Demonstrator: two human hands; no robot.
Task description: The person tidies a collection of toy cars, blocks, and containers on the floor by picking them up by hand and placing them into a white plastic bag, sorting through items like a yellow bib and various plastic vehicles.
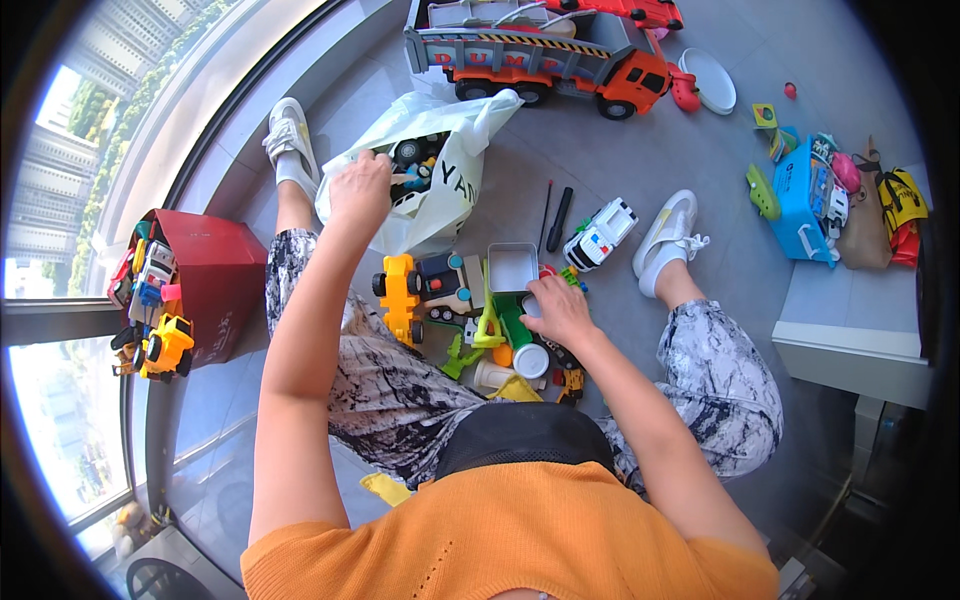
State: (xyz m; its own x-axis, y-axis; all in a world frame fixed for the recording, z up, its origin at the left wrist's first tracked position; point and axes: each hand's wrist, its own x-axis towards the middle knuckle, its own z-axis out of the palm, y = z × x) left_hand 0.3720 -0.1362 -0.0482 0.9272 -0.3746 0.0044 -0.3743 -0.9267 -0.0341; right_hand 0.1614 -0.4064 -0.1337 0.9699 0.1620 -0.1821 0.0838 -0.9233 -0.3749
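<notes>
My left hand [361, 187] grips the rim of a pale plastic bag [457, 154], which stands with its mouth spread and dark-wheeled toys inside. Over a pile of toys between my legs is my right hand [559, 307], its fingers bent at a small round whitish piece; whether it grips this is unclear. Just beyond those fingers sits a square metal tin [513, 268]. A green toy truck bed [514, 322], a white round lid [531, 361], a yellow toy vehicle [400, 298] and a lime toy shovel [489, 330] lie around. A white toy police car [600, 234] is farther right.
A large toy dump truck [525, 60] stands beyond the bag. At left, a red paper bag [225, 277] holds toy vehicles; a blue bin [795, 202] of toys stands at right. A black marker-like stick [559, 219] and white plates [709, 81] lie on the tiled floor.
</notes>
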